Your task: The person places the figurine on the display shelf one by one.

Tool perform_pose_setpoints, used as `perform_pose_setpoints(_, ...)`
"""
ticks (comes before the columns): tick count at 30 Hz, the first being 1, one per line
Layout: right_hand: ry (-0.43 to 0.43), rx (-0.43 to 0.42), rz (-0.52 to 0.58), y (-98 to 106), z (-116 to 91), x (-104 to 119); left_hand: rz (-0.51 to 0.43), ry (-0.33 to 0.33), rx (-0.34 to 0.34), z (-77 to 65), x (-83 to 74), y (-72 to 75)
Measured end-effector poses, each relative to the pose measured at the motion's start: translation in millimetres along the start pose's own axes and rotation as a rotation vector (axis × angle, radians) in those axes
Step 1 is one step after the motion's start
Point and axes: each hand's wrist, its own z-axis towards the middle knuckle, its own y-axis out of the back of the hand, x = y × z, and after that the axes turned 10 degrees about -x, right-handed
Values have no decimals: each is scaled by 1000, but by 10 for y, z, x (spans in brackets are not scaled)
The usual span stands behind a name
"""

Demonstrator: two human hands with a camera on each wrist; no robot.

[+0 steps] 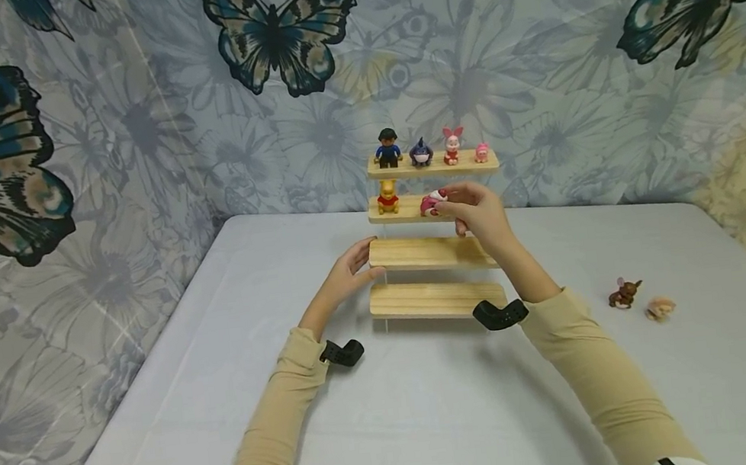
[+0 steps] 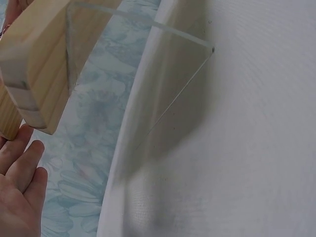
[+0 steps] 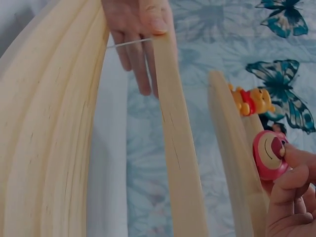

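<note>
A stepped wooden display rack (image 1: 436, 298) with several pale tiers stands on the table. My right hand (image 1: 480, 216) pinches a pink bear figurine (image 1: 433, 202) at the second tier from the top. In the right wrist view, the bear figurine's round face (image 3: 266, 154) is against that tier's edge, beside a yellow bear figurine in a red shirt (image 3: 251, 100). My left hand (image 1: 348, 272) is at the left end of the tier below, its fingers fairly straight and its thumb touching the wood. Whether the pink bear's base bears on the wood is hidden by my fingers.
On the top tier stand a toy figure in blue (image 1: 388, 149), a donkey figurine (image 1: 421, 152), a piglet figurine (image 1: 452, 145) and a small pink figurine (image 1: 481, 152). A brown figurine (image 1: 624, 294) and a beige one (image 1: 660, 309) lie on the white table (image 1: 436, 425) at right.
</note>
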Motion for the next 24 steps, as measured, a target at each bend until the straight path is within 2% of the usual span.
perform_pose_setpoints(8,-17,6,-17,-99,39,-14,12,-12,-5,0,23,6)
perform_pose_setpoints(16,-54,-29,-1,-123,83,21,16,-11,-5,13,-17,-29)
perform_pose_setpoints(23,-66,-29,-57,-152,121,27,22,-10,-4,3,-26,-16)
perform_pose_setpoints(24,-69,-27,-66,-150,118,31,19,-13,-3,16,24,-15)
